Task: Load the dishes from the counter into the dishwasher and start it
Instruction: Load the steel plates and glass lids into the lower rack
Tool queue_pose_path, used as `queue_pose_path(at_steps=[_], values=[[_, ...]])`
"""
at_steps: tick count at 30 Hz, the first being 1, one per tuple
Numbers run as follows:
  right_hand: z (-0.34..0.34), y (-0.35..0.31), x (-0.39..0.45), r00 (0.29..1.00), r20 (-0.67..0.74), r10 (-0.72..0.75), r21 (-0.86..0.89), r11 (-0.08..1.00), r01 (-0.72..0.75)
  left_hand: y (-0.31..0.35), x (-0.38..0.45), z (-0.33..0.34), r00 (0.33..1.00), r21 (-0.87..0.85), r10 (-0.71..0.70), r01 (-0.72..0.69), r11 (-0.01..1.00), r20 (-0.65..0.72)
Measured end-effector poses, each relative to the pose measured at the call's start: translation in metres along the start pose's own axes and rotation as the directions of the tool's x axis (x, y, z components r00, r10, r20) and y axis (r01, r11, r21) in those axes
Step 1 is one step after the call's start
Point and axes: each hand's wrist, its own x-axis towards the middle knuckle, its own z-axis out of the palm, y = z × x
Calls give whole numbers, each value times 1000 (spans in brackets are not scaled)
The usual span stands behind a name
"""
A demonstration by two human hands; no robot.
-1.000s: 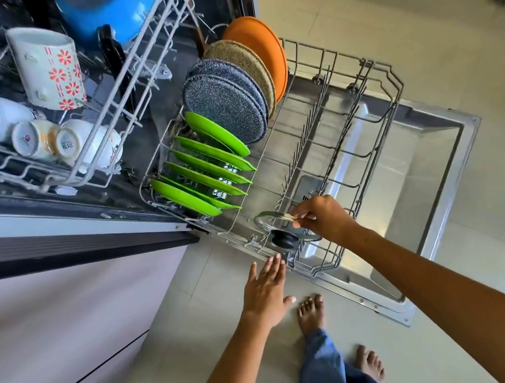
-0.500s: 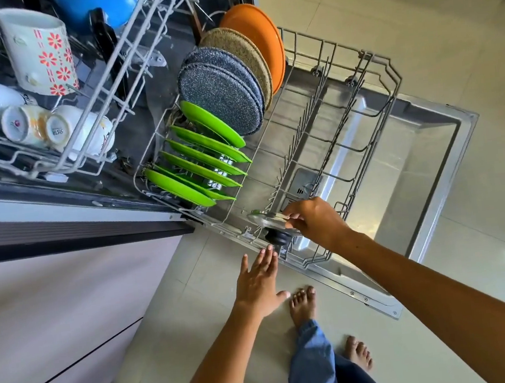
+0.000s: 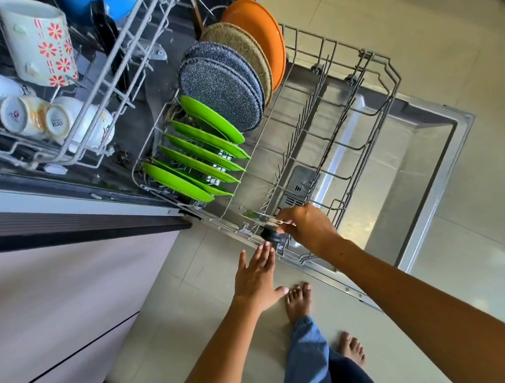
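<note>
Right hand (image 3: pixel 306 227): we grip the glass lid (image 3: pixel 258 217) at the lower rack's (image 3: pixel 356 93) near edge.
Left hand (image 3: pixel 256 280): open, fingers straight, just below the lid's knob (image 3: pixel 271 235).

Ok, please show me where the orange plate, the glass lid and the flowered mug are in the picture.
orange plate (image 3: pixel 255 35): head view, on its orange face.
glass lid (image 3: pixel 258 217): head view, on its metal rim, left of the right hand.
flowered mug (image 3: pixel 39 45): head view, on its white side wall.

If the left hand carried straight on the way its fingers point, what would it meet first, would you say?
Probably the black knob of the glass lid, just beyond the left hand; depth is unclear.
</note>
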Motion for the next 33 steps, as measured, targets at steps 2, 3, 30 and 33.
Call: queue_pose_path(at_steps=[2, 3, 30, 33], values=[[-5, 4, 5, 1000, -18, 25, 7, 1000, -25, 0, -1, 2, 1000, -11, 1, -1, 1000, -7], [-9, 7, 10, 999, -30, 36, 26, 999, -35, 0, -1, 3, 1000, -16, 0, 0, 1000, -12], [-25, 10, 30, 999, -15, -31, 46, 998, 32, 3, -3, 20, 997, -109, -30, 22, 994, -69], [-24, 7, 29, 999, 12, -36, 53, 998, 36, 4, -4, 20, 997, -112, -33, 26, 993, -68]])
